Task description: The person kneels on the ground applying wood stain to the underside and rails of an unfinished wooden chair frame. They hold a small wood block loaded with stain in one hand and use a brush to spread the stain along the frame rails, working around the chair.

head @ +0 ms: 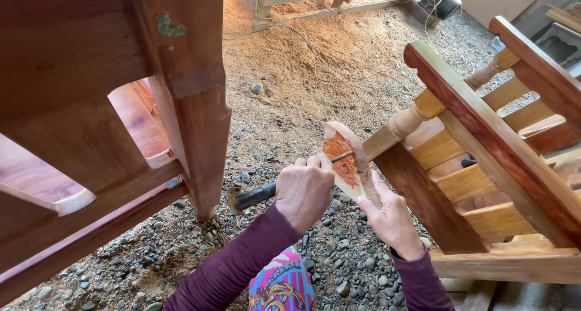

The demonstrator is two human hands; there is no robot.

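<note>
A: Looking nearest first: purple sleeves, a bright patterned cloth [283, 285] at the knee, grey gravel [339, 268] below.

B: And the hands?

A: Left hand [304, 190] clenched around a dark-handled tool [257, 196], thin blade laid across the oval wooden piece [348, 163]. Right hand [393, 220] supporting that piece from underneath, fingers spread along its pale back, not closed in a fist.

B: Position of the piece?

A: Held up between both hands, tilted, just beside the turned post of the slatted wooden frame [484, 166] on the right. Touching it or not, impossible to tell.

B: Progress?

A: Probably in the middle. Orange-red filler spread over most of the face, rough and uneven; pale bare wood around the rim. Not smoothed yet, judging from the texture.

B: Materials around?

A: Reddish, smooth furniture leg [203, 135] on the left, with a small greenish patch high up. Farther away, a heap of fine orange sawdust [315, 51], a thin cable [290, 36] across it, more wooden frames at the top edge.
</note>
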